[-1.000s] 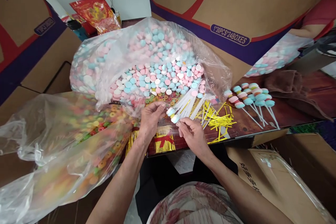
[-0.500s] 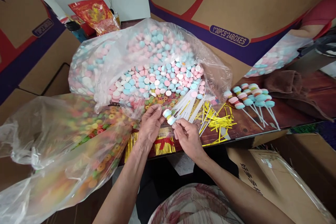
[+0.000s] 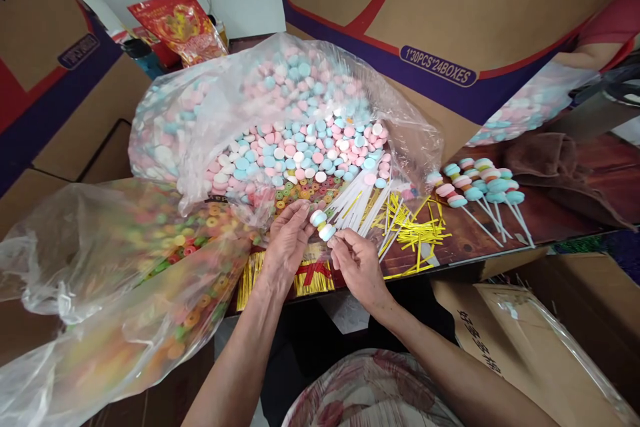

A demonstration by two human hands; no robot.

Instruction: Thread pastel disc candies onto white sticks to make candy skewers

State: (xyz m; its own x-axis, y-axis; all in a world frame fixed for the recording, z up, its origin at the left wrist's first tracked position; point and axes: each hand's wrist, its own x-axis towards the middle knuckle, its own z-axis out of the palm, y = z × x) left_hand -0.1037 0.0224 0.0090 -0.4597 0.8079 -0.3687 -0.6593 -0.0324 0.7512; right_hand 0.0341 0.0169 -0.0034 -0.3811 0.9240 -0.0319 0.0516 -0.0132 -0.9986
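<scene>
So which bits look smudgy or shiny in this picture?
Head view: the candy rings in the left bag look smeary, and whitish shine streaks its plastic. Head view: the far-left label is blurry, but the big box has a label that reads clearly. Head view: the held candy stack looks fairly sharp.

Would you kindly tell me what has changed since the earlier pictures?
The candy stack has shifted slightly left and toward the body, along with the right hand pinching at its near end and the left hand beside it. Nothing visibly let go. The yellow ties and candy sticks stayed put.
</scene>
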